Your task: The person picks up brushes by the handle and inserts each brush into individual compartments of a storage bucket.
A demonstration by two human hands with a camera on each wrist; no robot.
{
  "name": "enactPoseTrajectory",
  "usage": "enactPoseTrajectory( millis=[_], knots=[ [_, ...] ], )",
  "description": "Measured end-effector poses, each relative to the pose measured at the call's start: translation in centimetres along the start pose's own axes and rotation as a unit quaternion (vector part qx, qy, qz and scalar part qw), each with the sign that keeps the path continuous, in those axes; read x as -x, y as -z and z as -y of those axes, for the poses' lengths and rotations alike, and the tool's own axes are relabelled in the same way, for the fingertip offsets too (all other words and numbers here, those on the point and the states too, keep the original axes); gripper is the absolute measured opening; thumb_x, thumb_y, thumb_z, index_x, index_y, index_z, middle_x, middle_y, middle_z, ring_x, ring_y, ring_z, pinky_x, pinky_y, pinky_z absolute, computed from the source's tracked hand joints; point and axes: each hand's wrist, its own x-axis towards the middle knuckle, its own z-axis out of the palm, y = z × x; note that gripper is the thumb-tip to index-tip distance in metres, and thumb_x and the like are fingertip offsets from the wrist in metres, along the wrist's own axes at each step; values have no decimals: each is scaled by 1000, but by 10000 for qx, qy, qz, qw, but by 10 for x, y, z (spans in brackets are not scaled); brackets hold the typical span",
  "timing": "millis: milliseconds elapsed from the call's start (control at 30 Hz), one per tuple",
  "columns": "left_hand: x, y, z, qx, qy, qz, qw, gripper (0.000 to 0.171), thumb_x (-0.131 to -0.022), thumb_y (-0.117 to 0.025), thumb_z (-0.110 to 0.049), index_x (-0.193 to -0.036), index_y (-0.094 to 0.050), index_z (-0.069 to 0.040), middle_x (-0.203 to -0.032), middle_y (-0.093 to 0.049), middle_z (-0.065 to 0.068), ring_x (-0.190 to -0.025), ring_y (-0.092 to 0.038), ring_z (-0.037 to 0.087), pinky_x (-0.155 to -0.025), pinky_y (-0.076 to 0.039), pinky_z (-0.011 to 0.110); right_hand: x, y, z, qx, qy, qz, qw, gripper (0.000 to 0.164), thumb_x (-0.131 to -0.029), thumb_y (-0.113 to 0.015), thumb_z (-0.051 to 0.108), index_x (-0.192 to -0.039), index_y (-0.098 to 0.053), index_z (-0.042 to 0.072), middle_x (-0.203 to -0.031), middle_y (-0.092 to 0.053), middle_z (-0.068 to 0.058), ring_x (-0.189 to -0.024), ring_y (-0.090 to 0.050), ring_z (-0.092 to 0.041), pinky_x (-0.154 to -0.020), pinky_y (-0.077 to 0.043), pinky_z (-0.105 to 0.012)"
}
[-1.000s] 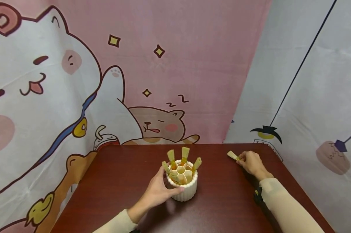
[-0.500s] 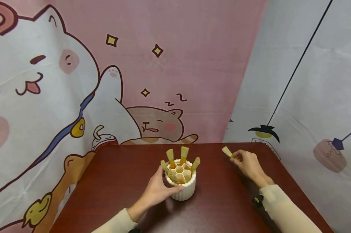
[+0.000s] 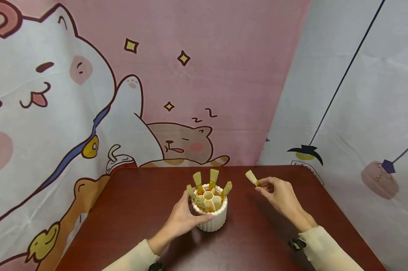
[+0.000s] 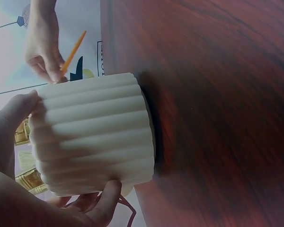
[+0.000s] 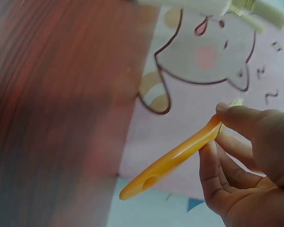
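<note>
A white ribbed holder (image 3: 213, 223) with a beaded rim and petal-shaped compartments stands on the table. Several paintbrushes (image 3: 213, 176) stick up out of it, bristles upward, leaning outward. My left hand (image 3: 183, 222) grips the holder from its left side, thumb across the front; the left wrist view shows fingers on both sides of the ribbed wall (image 4: 94, 137). To the right, my right hand (image 3: 282, 197) pinches another paintbrush (image 3: 252, 177) near its ferrule, above the table. Its orange handle (image 5: 170, 161), with a hole near the end, points downward in the right wrist view.
The dark red-brown table (image 3: 139, 199) extends around the holder. A cloth backdrop (image 3: 234, 75) printed with cartoon cats rises behind the table's far edge, and a pale printed cloth (image 3: 366, 94) hangs on the right.
My right hand has lifted the paintbrush and carried it left toward the holder, its bristles now tilted more upward. The left hand stays on the holder.
</note>
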Motion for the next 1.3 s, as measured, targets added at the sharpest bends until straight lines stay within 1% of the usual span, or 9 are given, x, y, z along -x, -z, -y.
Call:
enactPoseTrajectory(
  millis=[133, 300, 433, 533, 700, 900, 1067, 1200, 1300],
  knots=[
    [0, 1, -1, -19, 54, 24, 10000, 111, -80, -108, -50, -165, -50, -8, -159, -70, 18, -152, -67, 38, -128, -53, 63, 4, 2, 19, -146, 186, -108, 9997, 21, -97, -97, 14, -115, -87, 8, -99, -87, -1, -83, -80, -13, -74, -69, -30],
    [0, 0, 0, 5, 53, 53, 10000, 112, -80, -108, -50, -166, -49, -8, -161, -68, 19, -153, -65, 39, -129, -52, 66, 8, 5, 41, -342, 338, -246, 9985, 21, -98, -97, 14, -115, -86, 9, -99, -87, 0, -82, -80, -12, -73, -70, -33],
    [1, 0, 1, 5, 57, 49, 10000, 113, -80, -108, -51, -166, -49, -7, -162, -68, 20, -154, -64, 40, -130, -51, 67, 11, 5, 53, -431, 445, -306, 9976, 22, -97, -97, 14, -116, -86, 10, -99, -86, 0, -83, -80, -9, -74, -70, -33],
    [0, 0, 2, -7, 30, 67, 10000, 114, -79, -108, -51, -166, -49, -7, -163, -68, 20, -155, -64, 41, -130, -50, 67, 13, 5, 59, -495, 550, -400, 9965, 24, -96, -98, 12, -115, -85, 9, -99, -86, 0, -83, -80, -8, -73, -70, -30],
    [-3, 1, 1, 27, -34, 114, 9999, 113, -79, -108, -51, -165, -49, -8, -163, -67, 18, -154, -64, 39, -130, -50, 65, 15, 6, 71, -641, 699, -564, 9939, 25, -94, -99, 10, -114, -84, 11, -99, -86, 3, -83, -79, -6, -73, -68, -24],
    [-3, 3, 0, 23, -19, 111, 9999, 115, -78, -109, -52, -166, -49, -10, -165, -66, 16, -155, -63, 38, -130, -50, 65, 18, 9, 88, -921, 793, -623, 9906, 26, -95, -98, 10, -115, -83, 14, -98, -84, 5, -82, -77, -2, -71, -67, -23],
    [-2, 3, 0, 44, 7, 126, 9999, 115, -77, -109, -52, -166, -49, -11, -164, -66, 15, -154, -64, 37, -128, -51, 64, 19, 11, 101, -1132, 1008, -753, 9856, 29, -94, -99, 10, -117, -84, 16, -99, -84, 7, -83, -76, 0, -70, -65, -20],
    [-2, 4, 0, 55, 17, 136, 9999, 114, -78, -109, -52, -166, -48, -12, -164, -66, 15, -153, -65, 36, -127, -52, 63, 18, 10, 108, -1305, 1339, -890, 9783, 37, -91, -101, 6, -122, -85, 17, -101, -84, 9, -86, -78, -3, -74, -65, -18],
    [-2, 4, 0, 45, -2, 137, 9999, 114, -77, -109, -52, -165, -49, -11, -163, -67, 15, -152, -65, 36, -127, -52, 62, 18, 8, 112, -1416, 1570, -972, 9725, 42, -89, -101, 3, -125, -85, 16, -102, -84, 8, -87, -79, -6, -77, -66, -19]
  ],
)
